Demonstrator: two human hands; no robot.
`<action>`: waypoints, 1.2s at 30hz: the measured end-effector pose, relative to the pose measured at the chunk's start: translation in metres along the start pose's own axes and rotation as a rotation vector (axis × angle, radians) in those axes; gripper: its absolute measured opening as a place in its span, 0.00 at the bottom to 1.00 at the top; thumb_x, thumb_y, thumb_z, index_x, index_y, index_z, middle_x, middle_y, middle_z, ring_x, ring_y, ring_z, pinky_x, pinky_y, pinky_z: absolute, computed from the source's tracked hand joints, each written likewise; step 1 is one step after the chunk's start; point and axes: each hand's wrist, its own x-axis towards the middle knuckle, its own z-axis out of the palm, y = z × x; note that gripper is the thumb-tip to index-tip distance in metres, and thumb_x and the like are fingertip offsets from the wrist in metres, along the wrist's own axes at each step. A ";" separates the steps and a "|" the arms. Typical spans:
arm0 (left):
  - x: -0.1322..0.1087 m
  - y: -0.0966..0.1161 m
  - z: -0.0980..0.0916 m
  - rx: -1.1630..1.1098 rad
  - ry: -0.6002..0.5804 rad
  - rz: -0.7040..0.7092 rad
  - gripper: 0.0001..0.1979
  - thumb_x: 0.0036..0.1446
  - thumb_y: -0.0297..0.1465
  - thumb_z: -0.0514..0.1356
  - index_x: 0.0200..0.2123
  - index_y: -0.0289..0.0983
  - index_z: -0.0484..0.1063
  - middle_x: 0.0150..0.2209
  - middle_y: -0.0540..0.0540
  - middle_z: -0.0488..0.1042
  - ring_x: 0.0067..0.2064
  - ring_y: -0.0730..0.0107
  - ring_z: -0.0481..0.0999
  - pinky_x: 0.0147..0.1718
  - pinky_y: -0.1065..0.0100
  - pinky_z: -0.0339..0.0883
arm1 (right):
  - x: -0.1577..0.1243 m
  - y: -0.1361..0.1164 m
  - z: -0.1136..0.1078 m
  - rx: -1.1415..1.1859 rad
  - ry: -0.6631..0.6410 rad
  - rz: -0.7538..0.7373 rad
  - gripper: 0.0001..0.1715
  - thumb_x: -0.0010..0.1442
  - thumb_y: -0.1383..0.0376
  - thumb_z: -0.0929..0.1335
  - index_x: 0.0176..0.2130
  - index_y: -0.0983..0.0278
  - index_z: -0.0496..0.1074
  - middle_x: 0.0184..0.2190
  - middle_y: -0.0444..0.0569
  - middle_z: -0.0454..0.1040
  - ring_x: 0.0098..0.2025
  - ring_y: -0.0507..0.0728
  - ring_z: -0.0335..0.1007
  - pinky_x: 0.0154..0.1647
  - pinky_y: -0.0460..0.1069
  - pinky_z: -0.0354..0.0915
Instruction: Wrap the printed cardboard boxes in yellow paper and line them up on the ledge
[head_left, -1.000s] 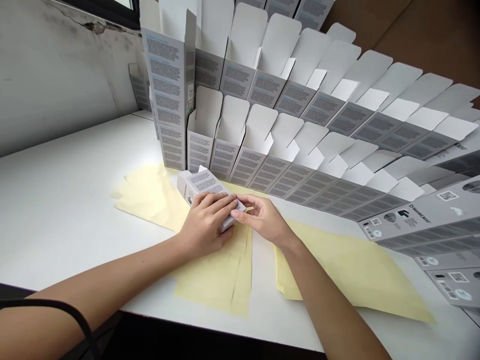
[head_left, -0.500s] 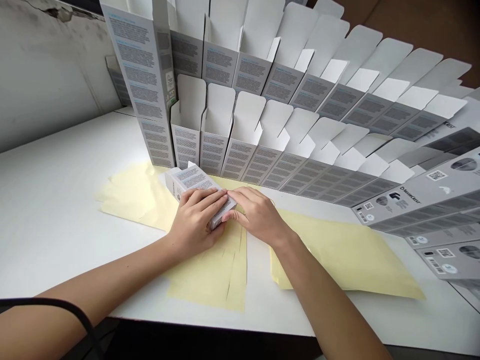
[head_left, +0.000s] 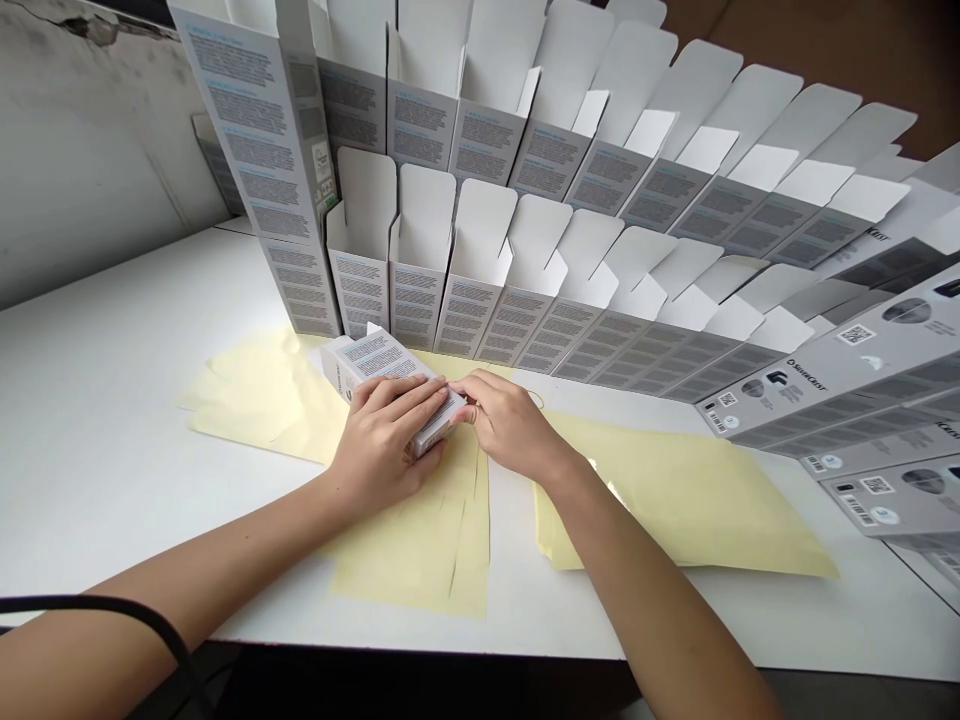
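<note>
A small white printed box [head_left: 375, 357] lies tilted over yellow sheets [head_left: 420, 540] on the white table. My left hand [head_left: 386, 430] is wrapped over the box, fingers across its top face and thumb at its lower side. At the box's right end, my right hand [head_left: 510, 420] has its thumb and fingers pinched near the corner. Whatever lies between those fingertips is too small to make out. The far left end of the box sticks out past my left hand, with a small flap raised.
Two rows of upright boxes with open flaps [head_left: 469, 310] stand behind my hands. A taller box [head_left: 259, 190] stands at their left end. Closed boxes [head_left: 795, 390] lie stacked at the right. A yellow packet [head_left: 697, 500] lies beneath my right forearm. A black cable [head_left: 142, 610] crosses the lower left.
The view has shifted slightly, moving the whole scene a little to the left. My right fingertips have changed position slightly at the box's end. My left hand keeps its hold.
</note>
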 end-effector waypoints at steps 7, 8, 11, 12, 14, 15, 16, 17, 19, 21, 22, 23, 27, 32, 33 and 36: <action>0.001 0.001 -0.001 -0.005 -0.003 0.008 0.22 0.53 0.30 0.63 0.52 0.34 0.69 0.51 0.42 0.75 0.51 0.55 0.72 0.48 0.54 0.60 | 0.001 0.003 -0.012 0.425 -0.154 0.192 0.10 0.63 0.62 0.65 0.43 0.62 0.71 0.43 0.48 0.72 0.42 0.53 0.68 0.42 0.49 0.64; 0.002 0.001 -0.001 -0.006 -0.002 0.006 0.22 0.53 0.30 0.62 0.52 0.34 0.69 0.51 0.42 0.75 0.51 0.55 0.72 0.48 0.54 0.60 | 0.001 0.002 -0.012 0.421 -0.156 0.208 0.12 0.61 0.59 0.68 0.43 0.62 0.70 0.43 0.48 0.72 0.42 0.54 0.67 0.42 0.49 0.64; 0.002 0.001 0.000 0.005 0.013 0.005 0.21 0.54 0.31 0.62 0.51 0.34 0.70 0.50 0.42 0.76 0.50 0.55 0.73 0.48 0.54 0.60 | 0.002 -0.003 -0.007 0.279 -0.084 0.250 0.18 0.52 0.58 0.73 0.40 0.63 0.69 0.39 0.46 0.71 0.39 0.54 0.65 0.39 0.48 0.62; 0.002 0.001 0.001 0.008 0.017 0.007 0.21 0.54 0.31 0.62 0.51 0.34 0.70 0.50 0.43 0.76 0.50 0.56 0.73 0.48 0.54 0.60 | 0.002 -0.005 -0.005 0.230 -0.065 0.252 0.17 0.52 0.58 0.74 0.39 0.63 0.69 0.38 0.46 0.71 0.38 0.53 0.64 0.38 0.48 0.61; 0.001 0.001 0.001 0.010 0.024 0.008 0.21 0.54 0.31 0.62 0.51 0.35 0.70 0.49 0.43 0.76 0.50 0.56 0.73 0.49 0.54 0.60 | 0.003 -0.007 -0.002 0.165 -0.053 0.240 0.13 0.55 0.60 0.72 0.37 0.63 0.68 0.37 0.46 0.70 0.36 0.53 0.63 0.36 0.48 0.60; 0.001 0.001 0.001 0.011 0.026 0.008 0.21 0.54 0.32 0.63 0.51 0.35 0.70 0.50 0.43 0.76 0.50 0.56 0.73 0.49 0.54 0.60 | 0.003 -0.007 -0.001 0.145 -0.057 0.228 0.10 0.56 0.62 0.71 0.37 0.63 0.68 0.37 0.46 0.71 0.35 0.52 0.63 0.36 0.48 0.60; 0.001 0.001 0.001 0.011 0.027 0.009 0.21 0.54 0.32 0.63 0.51 0.35 0.69 0.50 0.43 0.76 0.50 0.56 0.73 0.48 0.54 0.60 | 0.003 -0.007 -0.001 0.131 -0.060 0.215 0.07 0.57 0.64 0.69 0.37 0.64 0.68 0.38 0.47 0.71 0.35 0.52 0.63 0.36 0.48 0.59; 0.000 0.001 0.001 0.011 0.025 0.009 0.21 0.54 0.32 0.63 0.52 0.35 0.69 0.50 0.43 0.76 0.50 0.56 0.73 0.48 0.54 0.60 | 0.003 -0.007 -0.001 0.123 -0.061 0.203 0.05 0.58 0.67 0.68 0.37 0.64 0.68 0.38 0.47 0.71 0.36 0.52 0.63 0.36 0.48 0.59; 0.000 0.000 0.000 0.009 0.025 0.008 0.22 0.53 0.32 0.63 0.52 0.35 0.69 0.50 0.43 0.76 0.50 0.56 0.73 0.48 0.54 0.60 | 0.002 -0.004 -0.003 0.130 -0.062 0.181 0.06 0.59 0.72 0.65 0.38 0.64 0.69 0.39 0.48 0.71 0.37 0.53 0.64 0.37 0.49 0.60; 0.000 0.000 0.000 0.007 0.024 0.013 0.22 0.53 0.31 0.63 0.52 0.35 0.69 0.51 0.42 0.76 0.50 0.56 0.73 0.48 0.54 0.60 | 0.001 -0.002 -0.007 0.187 -0.069 0.177 0.10 0.59 0.74 0.63 0.39 0.63 0.70 0.40 0.49 0.72 0.39 0.54 0.66 0.39 0.49 0.61; 0.000 0.001 0.000 0.007 0.021 0.016 0.22 0.53 0.31 0.63 0.52 0.35 0.69 0.51 0.42 0.76 0.50 0.56 0.73 0.48 0.54 0.60 | 0.001 -0.001 -0.009 0.240 -0.081 0.184 0.11 0.59 0.73 0.63 0.41 0.63 0.70 0.41 0.49 0.72 0.40 0.54 0.66 0.40 0.49 0.62; 0.000 0.001 -0.001 0.008 0.016 0.019 0.22 0.53 0.31 0.63 0.52 0.34 0.69 0.51 0.42 0.75 0.50 0.55 0.73 0.48 0.54 0.60 | 0.001 0.000 -0.011 0.307 -0.103 0.195 0.10 0.60 0.70 0.63 0.42 0.62 0.71 0.42 0.49 0.72 0.41 0.54 0.67 0.41 0.49 0.62; 0.001 0.003 -0.002 0.012 -0.005 0.006 0.22 0.53 0.30 0.62 0.52 0.35 0.69 0.51 0.43 0.76 0.50 0.56 0.73 0.48 0.54 0.60 | 0.003 -0.005 -0.012 0.519 -0.135 0.278 0.12 0.58 0.59 0.68 0.40 0.64 0.71 0.41 0.48 0.73 0.40 0.54 0.68 0.39 0.48 0.64; 0.001 0.002 0.000 0.004 0.002 -0.004 0.23 0.53 0.30 0.62 0.53 0.36 0.68 0.51 0.43 0.75 0.51 0.57 0.73 0.49 0.55 0.60 | 0.008 -0.010 -0.004 0.544 -0.071 0.379 0.11 0.54 0.61 0.71 0.35 0.65 0.71 0.35 0.45 0.73 0.35 0.52 0.67 0.34 0.46 0.62; 0.001 0.002 0.001 0.006 0.001 -0.008 0.24 0.52 0.30 0.62 0.53 0.35 0.68 0.52 0.42 0.75 0.51 0.57 0.73 0.50 0.55 0.61 | 0.008 -0.009 -0.004 0.559 -0.072 0.387 0.09 0.55 0.61 0.70 0.35 0.65 0.71 0.34 0.45 0.73 0.36 0.52 0.67 0.34 0.46 0.62; 0.001 0.001 0.003 0.010 -0.006 -0.017 0.25 0.50 0.29 0.62 0.54 0.35 0.67 0.52 0.42 0.74 0.52 0.56 0.73 0.50 0.55 0.61 | 0.009 -0.005 -0.003 0.577 -0.046 0.397 0.07 0.57 0.63 0.67 0.33 0.65 0.72 0.32 0.44 0.72 0.35 0.52 0.66 0.37 0.47 0.61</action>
